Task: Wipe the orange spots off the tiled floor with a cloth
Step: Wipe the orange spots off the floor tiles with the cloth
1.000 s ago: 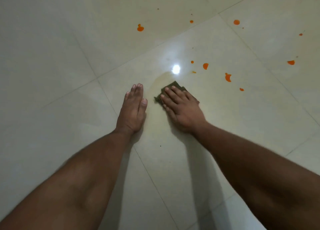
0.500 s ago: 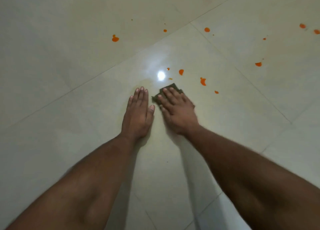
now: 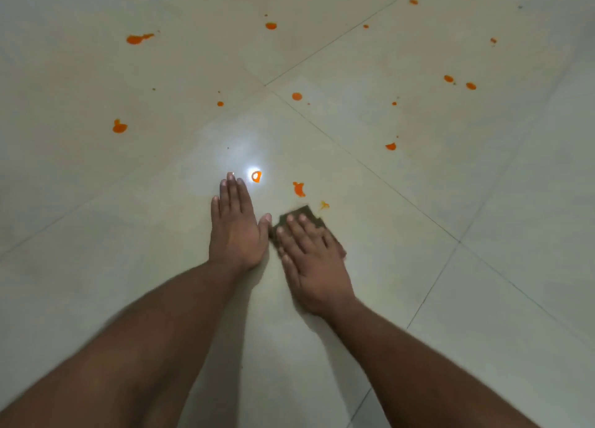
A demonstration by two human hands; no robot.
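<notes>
My right hand [image 3: 310, 257] lies flat on a small dark olive cloth [image 3: 309, 215] and presses it onto the pale tiled floor [image 3: 402, 266]. Only the cloth's far edge shows beyond my fingers. My left hand [image 3: 235, 228] rests flat on the floor beside it, fingers together, holding nothing. Just beyond the cloth are an orange spot [image 3: 299, 189] and a faint smeared orange mark [image 3: 324, 205]. Another orange spot [image 3: 256, 176] sits inside a bright light glare near my left fingertips.
Several more orange spots are scattered over the far tiles, among them one at the left [image 3: 119, 127], a long one [image 3: 138, 38], one near the tile joint [image 3: 297, 96] and one at the right [image 3: 390, 146]. Thin grout lines [image 3: 363, 165] cross the floor diagonally.
The view has tilted up and more spotted floor shows. My right hand has slid the cloth rightward and back, from the glare's left side to just short of the nearest spots.
</notes>
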